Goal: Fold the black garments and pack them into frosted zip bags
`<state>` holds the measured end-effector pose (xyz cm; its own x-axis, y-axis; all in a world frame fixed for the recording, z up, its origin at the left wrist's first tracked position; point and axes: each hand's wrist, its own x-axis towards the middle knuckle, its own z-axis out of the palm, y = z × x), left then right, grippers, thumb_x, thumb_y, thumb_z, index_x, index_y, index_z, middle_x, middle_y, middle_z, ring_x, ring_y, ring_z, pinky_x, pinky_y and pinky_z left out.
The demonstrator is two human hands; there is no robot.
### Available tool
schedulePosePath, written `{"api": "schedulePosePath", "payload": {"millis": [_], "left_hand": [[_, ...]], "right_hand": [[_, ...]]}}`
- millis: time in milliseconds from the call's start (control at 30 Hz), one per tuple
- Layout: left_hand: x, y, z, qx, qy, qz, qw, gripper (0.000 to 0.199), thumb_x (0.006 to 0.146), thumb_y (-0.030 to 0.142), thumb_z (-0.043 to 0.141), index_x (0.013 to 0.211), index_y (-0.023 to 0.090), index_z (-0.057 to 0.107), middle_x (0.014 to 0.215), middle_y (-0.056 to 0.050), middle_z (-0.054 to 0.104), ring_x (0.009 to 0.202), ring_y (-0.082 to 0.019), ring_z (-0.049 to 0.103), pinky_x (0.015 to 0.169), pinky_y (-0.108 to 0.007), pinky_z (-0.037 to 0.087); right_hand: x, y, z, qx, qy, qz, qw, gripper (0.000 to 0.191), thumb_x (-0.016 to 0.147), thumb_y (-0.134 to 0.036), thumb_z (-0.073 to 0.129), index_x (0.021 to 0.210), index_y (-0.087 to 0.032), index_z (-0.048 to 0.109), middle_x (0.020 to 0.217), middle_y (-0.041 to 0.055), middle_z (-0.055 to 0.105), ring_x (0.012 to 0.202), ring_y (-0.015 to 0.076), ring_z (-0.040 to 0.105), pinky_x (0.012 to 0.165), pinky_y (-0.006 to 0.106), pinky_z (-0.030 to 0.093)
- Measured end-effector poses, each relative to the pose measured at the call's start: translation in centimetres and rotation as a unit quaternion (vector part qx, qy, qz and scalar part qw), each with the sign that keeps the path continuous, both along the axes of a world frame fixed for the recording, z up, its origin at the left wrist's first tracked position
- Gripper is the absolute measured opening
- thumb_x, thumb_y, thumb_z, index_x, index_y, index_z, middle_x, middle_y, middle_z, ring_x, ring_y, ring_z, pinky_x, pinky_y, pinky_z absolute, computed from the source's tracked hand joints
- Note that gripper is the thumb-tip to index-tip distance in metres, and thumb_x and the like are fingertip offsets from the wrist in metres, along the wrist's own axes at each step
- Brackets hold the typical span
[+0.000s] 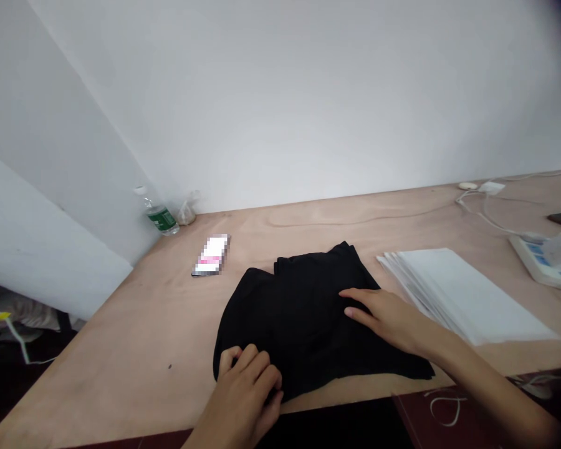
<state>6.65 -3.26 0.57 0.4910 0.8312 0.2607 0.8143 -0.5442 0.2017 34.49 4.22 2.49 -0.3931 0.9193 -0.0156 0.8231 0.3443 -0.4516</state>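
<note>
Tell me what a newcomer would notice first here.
Probably the black cloth, spread near the table's front edge with the left hand and right hand on it. Next, the white stack to its right, then the bright-screened phone beyond its left side.

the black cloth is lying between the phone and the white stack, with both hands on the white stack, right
Not quite: in the head view both hands, left and right, are on the black cloth. The rest holds.
</note>
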Motion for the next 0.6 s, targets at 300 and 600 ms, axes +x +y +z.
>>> {"api": "schedulePosePath", "payload": {"millis": [300, 600], "left_hand": [[-0.3, 0.0, 0.3, -0.039, -0.013, -0.004, 0.999, 0.012, 0.068, 0.012, 0.060, 0.069, 0.023, 0.059, 0.067, 0.005, 0.060, 0.067, -0.015, 0.051, 0.071, -0.033, 0.029], [1.1, 2.6, 5.0, -0.092, 0.039, 0.050, 0.994, 0.020, 0.089, 0.026, 0.041, 0.096, 0.024, 0.060, 0.092, -0.002, 0.064, 0.084, -0.019, 0.057, 0.072, -0.032, 0.041]], "right_hand": [[3.8, 0.2, -1.8, 0.035, -0.090, -0.208, 0.973, 0.017, 0.081, -0.038, 0.047, 0.085, -0.025, 0.057, 0.073, 0.0010, 0.066, 0.066, 0.0208, 0.061, 0.052, 0.029, 0.038], [0.2, 1.2, 0.8, 0.134, -0.124, -0.186, 0.966, 0.031, 0.086, -0.029, 0.036, 0.105, -0.016, 0.057, 0.098, 0.0126, 0.064, 0.087, 0.0260, 0.060, 0.069, 0.036, 0.043]]}}
